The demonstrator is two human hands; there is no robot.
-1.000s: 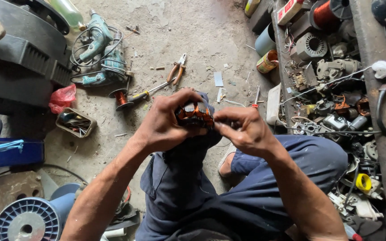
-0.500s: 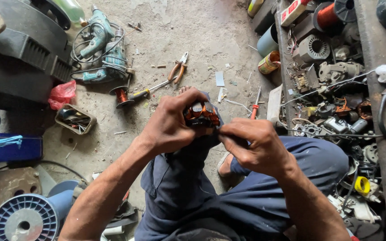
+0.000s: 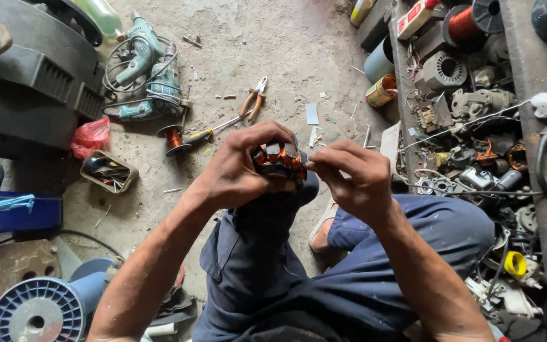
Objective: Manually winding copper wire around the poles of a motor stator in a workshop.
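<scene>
My left hand grips a small motor stator wound with shiny copper coils, held above my knees. My right hand pinches at the stator's right edge with thumb and fingertips; whether something thin sits between them I cannot tell. Both forearms reach up from the bottom of the view over my dark blue trousers. Much of the stator is covered by my fingers.
On the concrete floor lie two teal power drills, orange-handled pliers, a screwdriver, a copper wire spool and a small parts box. A blue reel stands at bottom left. A cluttered shelf of motor parts runs along the right.
Both hands and the stator have shifted slightly in view. My right fingers have worked closer onto the stator's right edge; the left grip is unchanged.
</scene>
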